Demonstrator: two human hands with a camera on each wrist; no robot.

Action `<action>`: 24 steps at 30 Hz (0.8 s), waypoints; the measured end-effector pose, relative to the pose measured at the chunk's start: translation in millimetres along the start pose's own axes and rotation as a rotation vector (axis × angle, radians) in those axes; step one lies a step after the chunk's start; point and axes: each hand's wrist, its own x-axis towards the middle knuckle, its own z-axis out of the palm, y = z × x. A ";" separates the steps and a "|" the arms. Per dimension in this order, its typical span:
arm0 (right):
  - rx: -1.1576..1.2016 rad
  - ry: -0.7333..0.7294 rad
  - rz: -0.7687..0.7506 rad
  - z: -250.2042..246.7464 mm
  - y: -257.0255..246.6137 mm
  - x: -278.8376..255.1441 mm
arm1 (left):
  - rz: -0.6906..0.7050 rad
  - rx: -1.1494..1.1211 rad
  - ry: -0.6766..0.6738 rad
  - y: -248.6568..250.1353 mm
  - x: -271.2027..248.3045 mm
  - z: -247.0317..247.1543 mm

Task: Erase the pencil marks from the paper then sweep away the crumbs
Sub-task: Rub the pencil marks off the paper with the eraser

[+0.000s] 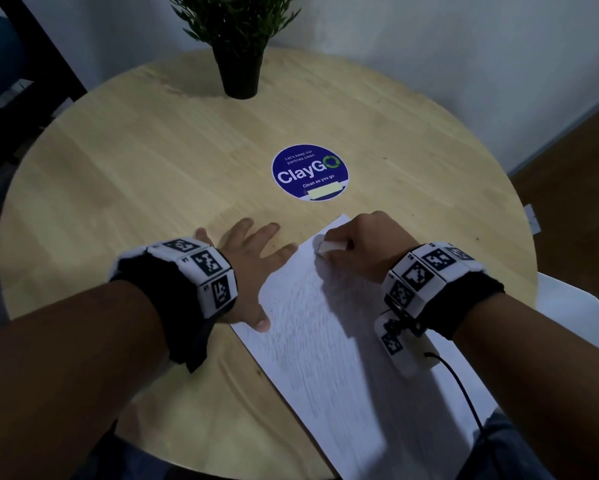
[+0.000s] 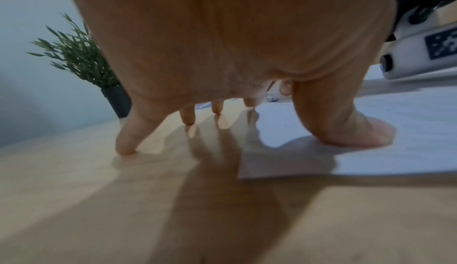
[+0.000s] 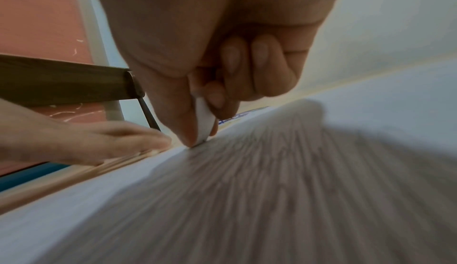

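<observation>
The round desk [image 1: 118, 161] holds a white paper [image 1: 325, 341] near the front edge, covered with grey pencil marks. The left hand [image 1: 253, 268] lies flat and spread wide, thumb on the paper's edge, most likely to stop it sliding. The right hand [image 1: 363, 247] pinches a small white eraser [image 1: 331, 247] and presses it on the paper's far corner to rub there. The blur hides any crumbs. A blue sticker [image 1: 310, 173] reads "ClayGo" and "Clean as you go".
</observation>
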 end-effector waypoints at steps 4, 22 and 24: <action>0.004 -0.001 0.033 -1.5 -0.1 1.7 | 0.005 0.003 -0.054 2.3 0.1 -10.4; 0.017 0.012 0.007 5.2 -6.5 -3.3 | -0.005 -0.086 -0.133 -5.8 4.3 -13.3; -0.010 -0.047 -0.042 5.7 -11.6 -6.4 | -0.005 -0.088 -0.124 -5.6 4.8 -13.1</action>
